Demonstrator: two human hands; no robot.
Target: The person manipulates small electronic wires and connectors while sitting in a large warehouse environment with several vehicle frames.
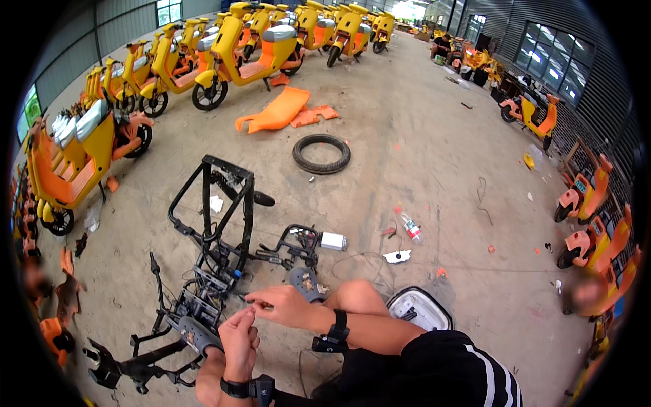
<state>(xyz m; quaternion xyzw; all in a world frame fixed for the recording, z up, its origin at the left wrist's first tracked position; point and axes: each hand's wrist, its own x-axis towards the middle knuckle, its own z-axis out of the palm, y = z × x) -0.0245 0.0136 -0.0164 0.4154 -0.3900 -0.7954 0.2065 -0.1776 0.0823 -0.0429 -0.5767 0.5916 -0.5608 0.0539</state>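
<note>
My left hand (239, 340) is closed, with its thumb and fingertips pressed together. Just above it, my right hand (283, 305) reaches across in a pinch, its fingertips nearly meeting those of the left. Whatever they hold, if anything, is too small to make out. Both hands are over a black scooter frame (211, 261) that lies on the concrete floor between my feet. My grey clogs (306, 285) stand close to it. A black strap device is on each wrist.
A white tray with a black rim (420, 308) lies right of my knee. Beyond the frame are a tyre (321, 154), an orange body panel (277, 110), a silver box (333, 241) and a plastic bottle (411, 228). Yellow scooters (254, 57) line the left and back; others stand right.
</note>
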